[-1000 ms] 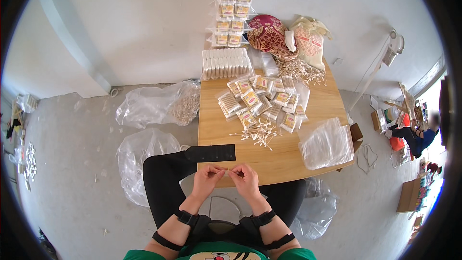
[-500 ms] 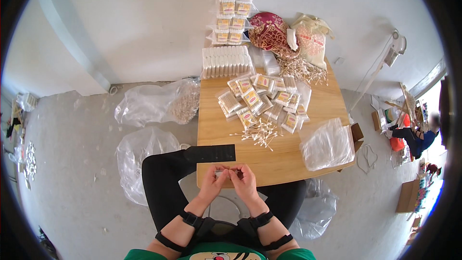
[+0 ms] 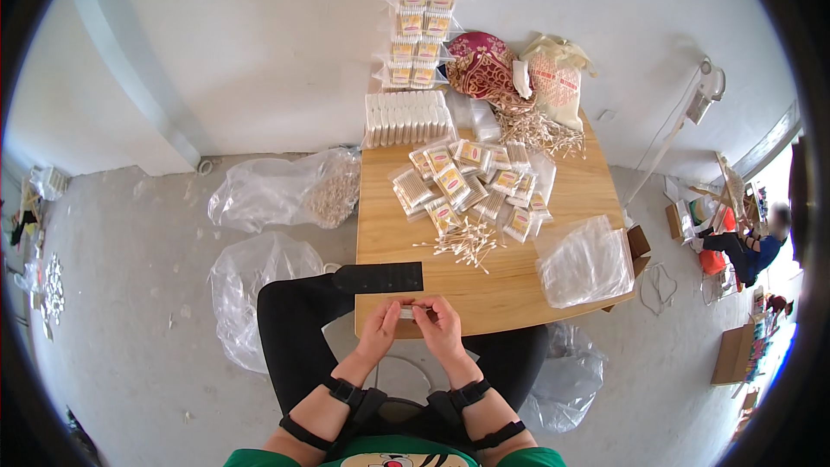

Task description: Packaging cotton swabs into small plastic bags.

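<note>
At table near edge, hands pinching small packet

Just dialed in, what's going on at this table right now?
A seated person holds a small clear packet between the left hand and the right hand at the near edge of a wooden table. A loose pile of cotton swabs lies ahead of the hands, with filled swab packets heaped beyond it. A stack of empty clear bags sits on the right, and a black strip lies at the left near edge.
</note>
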`<state>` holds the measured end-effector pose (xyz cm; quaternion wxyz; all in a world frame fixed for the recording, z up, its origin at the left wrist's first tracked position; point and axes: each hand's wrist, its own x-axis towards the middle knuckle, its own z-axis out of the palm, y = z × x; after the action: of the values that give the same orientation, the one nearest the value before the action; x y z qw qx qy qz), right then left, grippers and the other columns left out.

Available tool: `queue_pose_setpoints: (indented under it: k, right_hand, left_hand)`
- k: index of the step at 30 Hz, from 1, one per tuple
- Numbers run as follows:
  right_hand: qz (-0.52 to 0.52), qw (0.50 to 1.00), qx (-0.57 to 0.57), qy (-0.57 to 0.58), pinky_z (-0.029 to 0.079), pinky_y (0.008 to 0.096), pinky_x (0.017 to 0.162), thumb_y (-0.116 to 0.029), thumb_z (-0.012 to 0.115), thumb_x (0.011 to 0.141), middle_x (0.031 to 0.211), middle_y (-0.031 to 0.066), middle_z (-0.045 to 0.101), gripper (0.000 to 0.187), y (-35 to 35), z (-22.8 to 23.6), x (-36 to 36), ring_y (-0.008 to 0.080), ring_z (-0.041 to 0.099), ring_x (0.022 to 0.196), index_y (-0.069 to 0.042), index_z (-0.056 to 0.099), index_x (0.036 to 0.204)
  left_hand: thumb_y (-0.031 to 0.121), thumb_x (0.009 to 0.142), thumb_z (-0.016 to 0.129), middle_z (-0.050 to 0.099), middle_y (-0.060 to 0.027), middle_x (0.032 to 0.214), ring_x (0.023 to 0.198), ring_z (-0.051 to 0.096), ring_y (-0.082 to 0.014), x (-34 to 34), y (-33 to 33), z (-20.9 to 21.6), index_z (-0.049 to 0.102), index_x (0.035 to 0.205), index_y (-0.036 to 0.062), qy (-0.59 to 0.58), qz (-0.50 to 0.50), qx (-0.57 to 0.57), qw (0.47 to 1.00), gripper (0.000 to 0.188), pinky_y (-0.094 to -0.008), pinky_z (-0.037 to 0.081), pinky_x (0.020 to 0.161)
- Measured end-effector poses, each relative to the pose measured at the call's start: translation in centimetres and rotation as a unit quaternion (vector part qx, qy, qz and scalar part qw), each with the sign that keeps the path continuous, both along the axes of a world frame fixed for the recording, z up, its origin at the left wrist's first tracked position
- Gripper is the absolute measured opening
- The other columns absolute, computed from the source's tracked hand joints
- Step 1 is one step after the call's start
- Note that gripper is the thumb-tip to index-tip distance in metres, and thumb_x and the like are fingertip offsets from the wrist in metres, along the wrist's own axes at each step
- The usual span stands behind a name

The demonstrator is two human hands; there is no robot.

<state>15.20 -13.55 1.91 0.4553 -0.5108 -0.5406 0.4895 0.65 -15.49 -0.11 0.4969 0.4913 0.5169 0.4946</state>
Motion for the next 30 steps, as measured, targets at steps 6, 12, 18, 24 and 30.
queue_pose_setpoints:
  k: [6, 12, 18, 24, 30]
  right_hand:
    - [0.036, 0.982, 0.111, -0.146, 0.05, 0.03, 0.066, 0.003, 0.072, 0.082, 0.082, 0.0088, 0.064, 0.009, -0.5, 4.5, 1.5, 0.0223, 0.064, 0.075, -0.001, 0.065, 0.087]
    - [0.079, 0.974, 0.143, -0.157, 0.052, 0.0359, 0.065, 0.001, 0.074, 0.079, 0.082, 0.0108, 0.064, 0.011, -2.3, 6.2, 2.8, 0.0282, 0.065, 0.076, -0.002, 0.065, 0.084]
    - [0.089, 0.958, 0.185, -0.198, 0.052, 0.038, 0.064, -0.002, 0.077, 0.075, 0.08, 0.0108, 0.065, 0.014, -3.3, 7.4, 3.9, 0.0312, 0.065, 0.075, -0.003, 0.064, 0.081]
    - [0.1, 0.947, 0.212, -0.222, 0.051, 0.0329, 0.059, 0.0, 0.082, 0.071, 0.078, 0.0106, 0.064, 0.02, -3.6, 8.5, 5.3, 0.0263, 0.063, 0.066, -0.002, 0.063, 0.079]
    - [0.099, 0.952, 0.195, -0.212, 0.05, 0.0362, 0.061, -0.004, 0.082, 0.071, 0.076, 0.0098, 0.063, 0.019, -3.7, 8.9, 5.6, 0.029, 0.062, 0.069, -0.004, 0.064, 0.078]
  left_hand:
    - [0.014, 0.1, 0.058, 0.071, -0.0133, 0.104, 0.098, 0.067, -0.0273, -1.4, -0.5, 4.0, 0.068, 0.109, -0.0004, 0.097, -0.066, 0.06, 0.991, 0.02, -0.0345, 0.051, 0.087]
    - [0.002, 0.085, 0.073, 0.071, -0.0123, 0.093, 0.089, 0.068, -0.027, -1.4, -1.8, 7.6, 0.069, 0.09, -0.0003, 0.104, -0.078, 0.06, 0.99, 0.007, -0.0338, 0.052, 0.078]
    - [0.003, 0.079, 0.079, 0.069, -0.0107, 0.085, 0.079, 0.067, -0.0267, -1.0, -2.7, 8.7, 0.066, 0.082, 0.0013, 0.136, -0.066, 0.105, 0.983, 0.014, -0.0336, 0.052, 0.069]
    - [0.003, 0.075, 0.082, 0.067, -0.0096, 0.079, 0.074, 0.067, -0.0259, -1.4, -3.0, 9.7, 0.063, 0.078, 0.0022, 0.151, -0.072, 0.127, 0.978, 0.019, -0.0331, 0.052, 0.064]
    - [0.002, 0.074, 0.082, 0.067, -0.0094, 0.077, 0.074, 0.067, -0.0262, -1.3, -3.1, 10.1, 0.063, 0.078, 0.0026, 0.165, -0.076, 0.133, 0.974, 0.019, -0.033, 0.051, 0.064]
